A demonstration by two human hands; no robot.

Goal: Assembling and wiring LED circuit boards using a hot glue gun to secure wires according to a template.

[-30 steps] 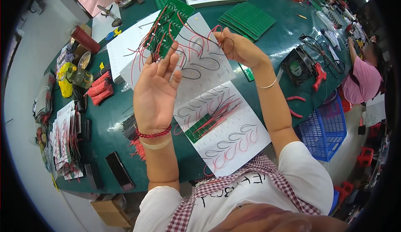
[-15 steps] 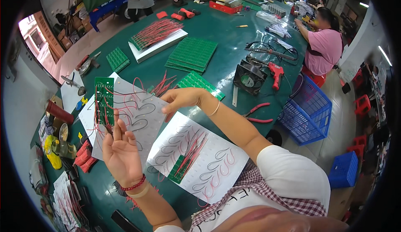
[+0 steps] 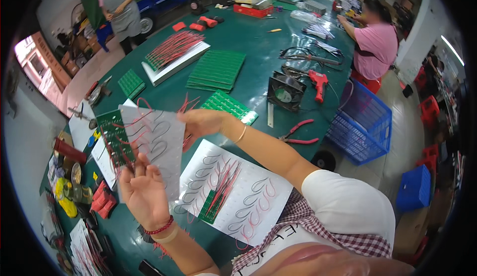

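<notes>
While holding the wire-looped white sheet (image 3: pixel 169 164) up left of centre in the frame, pinches its right edge with the right hand (image 3: pixel 201 122), likely to avoid pressing on its face; has the green board (image 3: pixel 110 132) farther left, at the fingertips of a half-curled left hand (image 3: pixel 146 196), and cannot tell whether gripping it.

Green bench (image 3: pixel 258 42): black axial fan (image 3: pixel 284 94), red pistol-grip tool (image 3: pixel 318 81) just beside; metal ruler (image 3: pixel 270 116), red-handled pliers (image 3: pixel 302 140) nearer. Red flask (image 3: pixel 70 151), yellow bag (image 3: pixel 63 197) at left. Red tray (image 3: pixel 252 11) far side. Blue mesh basket (image 3: pixel 358 138) on floor, right. Pink-shirted person (image 3: pixel 376 40) at right edge; grey-aproned person (image 3: pixel 125 18) standing beyond, upper left.
</notes>
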